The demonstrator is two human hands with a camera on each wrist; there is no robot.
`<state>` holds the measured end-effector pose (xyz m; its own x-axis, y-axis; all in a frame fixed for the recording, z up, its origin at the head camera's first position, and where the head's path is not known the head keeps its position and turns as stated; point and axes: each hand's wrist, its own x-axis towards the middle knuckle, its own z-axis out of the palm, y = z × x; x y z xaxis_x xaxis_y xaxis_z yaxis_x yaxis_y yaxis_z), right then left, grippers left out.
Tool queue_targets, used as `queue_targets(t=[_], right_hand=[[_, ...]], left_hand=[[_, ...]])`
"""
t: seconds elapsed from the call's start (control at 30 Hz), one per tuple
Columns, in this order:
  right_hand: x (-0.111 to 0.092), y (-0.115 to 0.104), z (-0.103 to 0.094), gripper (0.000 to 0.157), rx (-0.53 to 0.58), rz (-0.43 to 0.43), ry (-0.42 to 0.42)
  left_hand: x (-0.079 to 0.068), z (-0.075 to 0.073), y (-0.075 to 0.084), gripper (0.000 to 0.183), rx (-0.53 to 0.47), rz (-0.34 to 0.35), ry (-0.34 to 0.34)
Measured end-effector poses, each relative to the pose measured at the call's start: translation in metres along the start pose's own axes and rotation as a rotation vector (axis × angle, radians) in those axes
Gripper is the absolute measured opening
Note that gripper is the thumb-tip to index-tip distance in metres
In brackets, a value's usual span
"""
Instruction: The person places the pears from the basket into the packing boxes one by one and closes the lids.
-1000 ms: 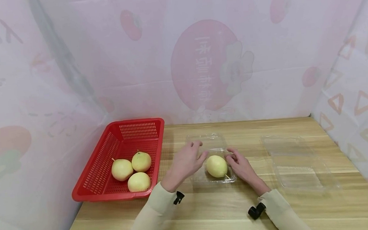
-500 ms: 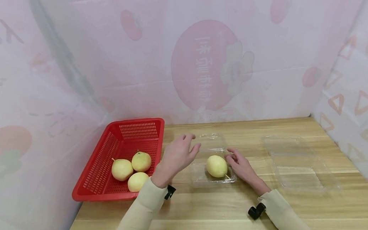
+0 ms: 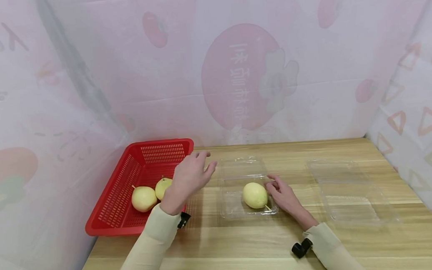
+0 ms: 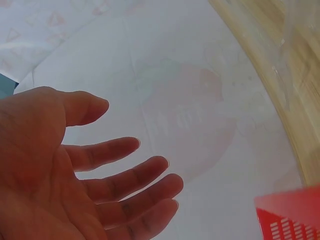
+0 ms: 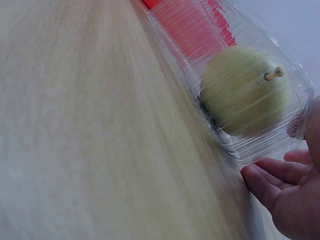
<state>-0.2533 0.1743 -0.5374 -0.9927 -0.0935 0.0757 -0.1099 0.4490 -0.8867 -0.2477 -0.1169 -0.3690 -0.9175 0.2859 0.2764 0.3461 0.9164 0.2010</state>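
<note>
My left hand (image 3: 189, 176) hovers over the right rim of the red basket (image 3: 141, 229), fingers spread and nothing in them. The left wrist view shows its bare palm (image 4: 35, 170). Pears lie in the basket: one pear (image 3: 143, 199) is in plain sight, while my hand and wrist partly cover two others. A clear plastic clamshell box (image 3: 231, 207) lies with its lid (image 3: 242, 166) folded back, holding one yellow pear (image 3: 255, 196). My right hand (image 3: 286, 199) grips the box's right edge; in the right wrist view its fingertips (image 5: 255, 175) touch the outer wall.
A second clear clamshell box (image 3: 350, 205), lid laid back, is on the wooden table (image 3: 254, 253) at the right. Printed cloth walls (image 3: 159, 72) enclose the back and both sides. A black wrist camera (image 3: 301, 248) sits on my right cuff.
My left hand has moved left, away from the box with the pear, to above the basket's right rim. My right hand, the box and its pear have stayed put.
</note>
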Motion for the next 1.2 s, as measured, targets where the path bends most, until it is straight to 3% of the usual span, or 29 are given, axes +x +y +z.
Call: queue_targets(t=[0.37,1.0,1.2], right_hand=[[0.0,0.0,-0.002,0.046,0.005,0.003,0.002],[-0.002,-0.003,-0.002,0.046,0.014,0.012,0.004],[-0.002,-0.001,-0.002,0.046,0.016,0.016,0.006]], left_hand=[[0.005,-0.009,-0.027,0.045,0.051,-0.067,-0.072],[0.007,-0.008,-0.075,0.044,0.063,-0.175,-0.205],[0.01,-0.002,-0.086,0.044,0.075,-0.171,-0.242]])
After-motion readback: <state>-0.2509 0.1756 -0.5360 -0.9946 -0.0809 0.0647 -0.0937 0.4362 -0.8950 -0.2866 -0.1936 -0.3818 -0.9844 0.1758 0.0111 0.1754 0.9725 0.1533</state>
